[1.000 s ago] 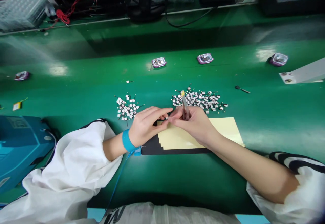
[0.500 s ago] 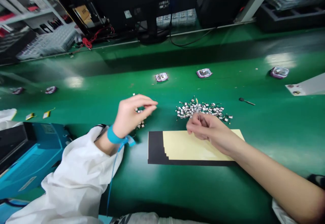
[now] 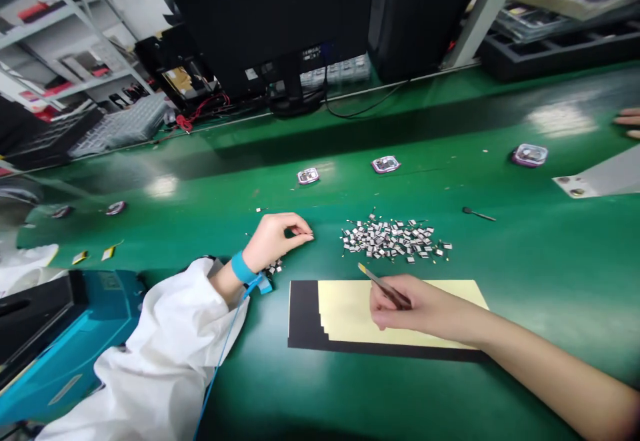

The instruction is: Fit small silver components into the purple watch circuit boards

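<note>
My left hand, with a blue wrist strap, hovers over the left pile of small metal parts with its fingers pinched together; what they hold is too small to see. My right hand rests on the pale yellow sheet that lies on a black card, closed around tweezers that point up and left. A larger pile of small silver parts lies just beyond the sheet.
Small purple-rimmed trays sit further out on the green bench. A blue machine stands at the near left. A black-headed pin lies to the right. Another person's fingers show at the far right edge.
My hands have separated: the left moved out to the left pile and pinched there, and the right drew back onto the yellow sheet with the tweezers. The camera tilted up.
</note>
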{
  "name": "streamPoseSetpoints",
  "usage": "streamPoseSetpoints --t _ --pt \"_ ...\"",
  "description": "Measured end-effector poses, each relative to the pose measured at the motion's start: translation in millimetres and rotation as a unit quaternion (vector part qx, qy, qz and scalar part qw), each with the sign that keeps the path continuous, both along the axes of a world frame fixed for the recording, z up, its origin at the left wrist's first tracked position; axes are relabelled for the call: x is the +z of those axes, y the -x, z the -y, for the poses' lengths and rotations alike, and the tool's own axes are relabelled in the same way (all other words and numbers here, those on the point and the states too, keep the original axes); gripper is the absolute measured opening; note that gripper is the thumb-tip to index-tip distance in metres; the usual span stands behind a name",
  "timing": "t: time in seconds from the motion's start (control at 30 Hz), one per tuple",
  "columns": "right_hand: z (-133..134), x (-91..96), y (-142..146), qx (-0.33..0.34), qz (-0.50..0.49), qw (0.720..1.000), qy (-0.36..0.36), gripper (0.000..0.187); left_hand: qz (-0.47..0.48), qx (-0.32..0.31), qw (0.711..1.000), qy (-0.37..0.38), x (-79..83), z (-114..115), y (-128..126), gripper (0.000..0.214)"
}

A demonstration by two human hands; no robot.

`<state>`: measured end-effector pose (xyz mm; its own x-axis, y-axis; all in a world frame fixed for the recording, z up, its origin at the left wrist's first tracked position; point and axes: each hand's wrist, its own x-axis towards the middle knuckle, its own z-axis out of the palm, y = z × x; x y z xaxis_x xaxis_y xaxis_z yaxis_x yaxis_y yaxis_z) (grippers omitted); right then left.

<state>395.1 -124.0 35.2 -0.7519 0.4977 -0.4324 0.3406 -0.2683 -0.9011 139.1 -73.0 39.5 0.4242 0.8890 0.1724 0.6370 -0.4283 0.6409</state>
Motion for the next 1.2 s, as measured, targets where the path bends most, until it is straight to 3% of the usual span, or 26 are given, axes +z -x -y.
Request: streamPoseSetpoints --t 0.1,0.17,0.27,0.37,0.5,0.67,0.77,0.87,0.97,1.1,1.2 --pt "-0.4 0.7 -0.1 -0.002 0.001 1.0 -0.005 0.027 -0.026 -0.041 0.999 0.003 -4.1 5.2 -22.3 0.007" --pt "0.3 0.2 -0.3 -0.002 0.006 1.0 -0.005 0.029 -0.041 -0.045 0.998 -0.005 -2.6 6.5 -23.1 0.013" --pt "1.6 -1.7 -0.6 -0.006 0.0 1.0 -0.001 0.032 -0.065 -0.001 0.997 -0.032 8.3 1.3 3.0 0.02" --pt "2.4 -4.2 -0.5 -0.007 -0.011 1.0 0.007 0.034 -0.098 0.089 0.99 -0.052 16.1 -13.7 50.5 0.021" --pt "1.7 -6.2 0.4 0.0 -0.001 1.0 -0.005 0.033 -0.141 0.14 0.98 -0.015 3.3 -36.0 97.3 0.021" --pt "0.0 -3.4 0.2 0.008 0.01 1.0 -0.018 0.035 -0.138 0.14 0.98 0.015 -13.7 -45.6 101.7 0.023" --pt "4.1 3.2 5.0 0.017 0.088 0.993 -0.082 0.035 -0.103 0.148 0.983 0.019 -14.2 -47.2 101.6 0.021" --pt "15.6 12.2 20.9 0.017 0.191 0.957 -0.216 0.026 -0.049 0.172 0.984 0.014 -9.6 -49.1 104.2 0.018" --pt "30.0 15.4 43.5 0.036 0.21 0.902 -0.375 0.011 0.027 0.191 0.981 -0.011 3.0 -41.6 93.3 0.018" --pt "44.6 4.2 63.9 0.088 0.226 0.816 -0.525 0.012 0.133 0.153 0.979 -0.032 17.4 -0.1 42.9 0.01" --pt "52.7 -5.4 68.5 0.117 0.245 0.762 -0.588 0.026 0.178 0.105 0.978 -0.001 7.5 39.4 -0.5 0.011"
